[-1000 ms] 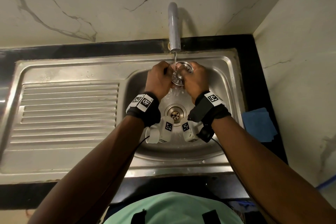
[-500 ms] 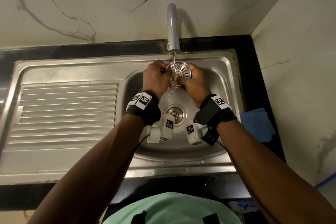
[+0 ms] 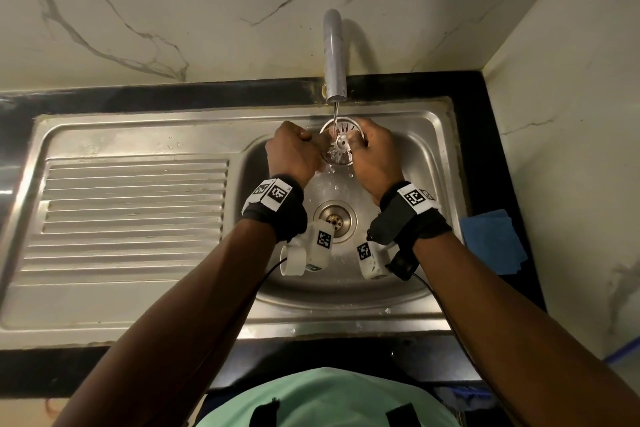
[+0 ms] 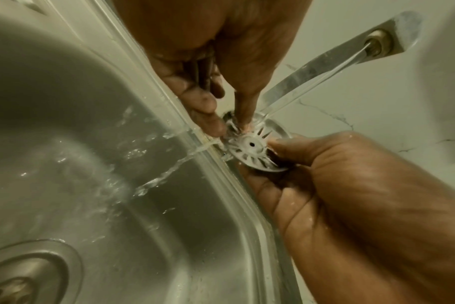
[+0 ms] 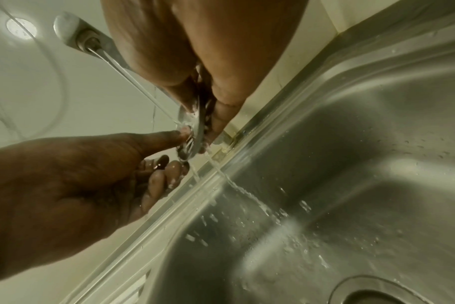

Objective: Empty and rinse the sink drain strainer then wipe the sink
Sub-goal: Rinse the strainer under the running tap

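The round metal sink strainer (image 3: 341, 144) sits under the thin stream from the tap (image 3: 334, 55), above the back of the steel sink basin (image 3: 408, 163). My right hand (image 3: 375, 158) grips its right rim, fingers curled under it (image 4: 270, 185). My left hand (image 3: 293, 152) pinches the left rim, thumb (image 4: 243, 111) on the slotted face (image 4: 255, 148). In the right wrist view the strainer (image 5: 195, 133) is edge-on, with a left fingertip (image 5: 181, 132) against it. Water runs off it into the basin.
The open drain hole (image 3: 336, 220) lies in the basin below my wrists. A ribbed draining board (image 3: 135, 208) fills the left side. A folded blue cloth (image 3: 491, 243) lies on the black counter at the right, next to the marble side wall.
Both hands have kept the strainer under the stream and turned it a little. My right hand has slid from under it to its right rim.
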`<state>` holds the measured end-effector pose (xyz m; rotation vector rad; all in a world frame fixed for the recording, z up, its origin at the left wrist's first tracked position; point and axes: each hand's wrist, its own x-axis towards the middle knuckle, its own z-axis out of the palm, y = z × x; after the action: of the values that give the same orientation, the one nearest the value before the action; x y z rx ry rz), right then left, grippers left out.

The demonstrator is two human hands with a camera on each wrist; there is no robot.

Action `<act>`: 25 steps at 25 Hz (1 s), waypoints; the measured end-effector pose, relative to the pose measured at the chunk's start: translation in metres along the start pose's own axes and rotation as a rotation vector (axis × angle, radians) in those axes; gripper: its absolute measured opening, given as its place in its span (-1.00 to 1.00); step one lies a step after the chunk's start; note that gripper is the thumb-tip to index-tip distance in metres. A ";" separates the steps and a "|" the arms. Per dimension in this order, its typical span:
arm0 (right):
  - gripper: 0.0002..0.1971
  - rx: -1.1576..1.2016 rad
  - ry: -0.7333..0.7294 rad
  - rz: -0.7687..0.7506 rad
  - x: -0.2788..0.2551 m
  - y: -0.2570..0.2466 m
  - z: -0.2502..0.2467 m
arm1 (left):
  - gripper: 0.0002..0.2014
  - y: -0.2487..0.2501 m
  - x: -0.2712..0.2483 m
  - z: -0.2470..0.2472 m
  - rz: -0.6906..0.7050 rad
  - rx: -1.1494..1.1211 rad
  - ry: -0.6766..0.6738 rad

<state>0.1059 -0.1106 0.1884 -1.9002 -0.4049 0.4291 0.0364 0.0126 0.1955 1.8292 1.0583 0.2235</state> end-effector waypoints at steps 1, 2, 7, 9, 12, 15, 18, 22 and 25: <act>-0.68 0.047 -0.033 -0.010 -0.002 0.000 0.001 | -0.69 0.001 0.000 0.000 -0.015 -0.037 0.003; -0.64 0.098 -0.067 -0.013 -0.005 0.001 0.001 | -0.70 -0.001 0.001 0.000 -0.018 -0.077 0.001; -0.56 0.340 -0.148 0.024 -0.019 0.003 0.002 | -0.84 0.002 -0.003 0.000 -0.014 -0.434 -0.208; -0.64 0.380 -0.096 0.035 -0.020 0.004 0.000 | -0.81 0.007 -0.010 0.000 -0.067 -0.583 -0.317; -0.75 0.411 -0.028 0.061 -0.017 0.002 -0.004 | -0.77 0.011 -0.017 -0.001 -0.134 -0.692 -0.409; -0.81 0.339 0.013 0.048 -0.013 0.003 -0.006 | -0.76 0.010 -0.018 -0.002 -0.128 -0.689 -0.428; -0.85 0.295 0.065 0.063 -0.006 0.000 -0.005 | -0.72 0.010 -0.020 -0.003 -0.100 -0.671 -0.434; -0.87 0.284 0.098 0.098 0.000 -0.008 0.000 | -0.75 0.006 -0.025 -0.005 0.046 -0.617 -0.458; -0.89 0.251 0.104 0.143 0.007 -0.010 0.004 | -0.72 -0.001 -0.025 -0.004 0.060 -0.591 -0.404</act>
<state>0.1092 -0.1010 0.1961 -1.7033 -0.1386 0.4509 0.0185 -0.0029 0.2034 1.2949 0.5719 0.1687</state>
